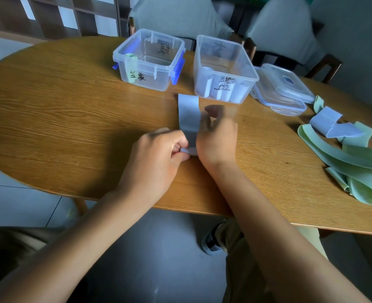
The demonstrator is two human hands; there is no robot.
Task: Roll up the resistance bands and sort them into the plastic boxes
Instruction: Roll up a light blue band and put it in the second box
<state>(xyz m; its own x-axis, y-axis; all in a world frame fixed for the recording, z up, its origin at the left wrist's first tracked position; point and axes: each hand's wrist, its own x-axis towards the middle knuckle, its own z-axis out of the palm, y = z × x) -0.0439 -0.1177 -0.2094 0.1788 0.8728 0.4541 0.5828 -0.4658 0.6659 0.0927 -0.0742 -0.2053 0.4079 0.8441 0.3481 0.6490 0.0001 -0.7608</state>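
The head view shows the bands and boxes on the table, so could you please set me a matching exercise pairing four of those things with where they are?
Things:
1. Blue band
2. Rolled green band
3. Loose green bands
4. Lids

Places:
A. Heaped at the table's right end
B. Stacked just right of the right box
C. Inside the left box
D. Between the left hand and right hand

Pairs: 1-D, 2-C, 3-A, 4-B

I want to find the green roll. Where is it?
In the head view, the green roll stands inside the left plastic box, against its front-left corner, at the far side of the table.
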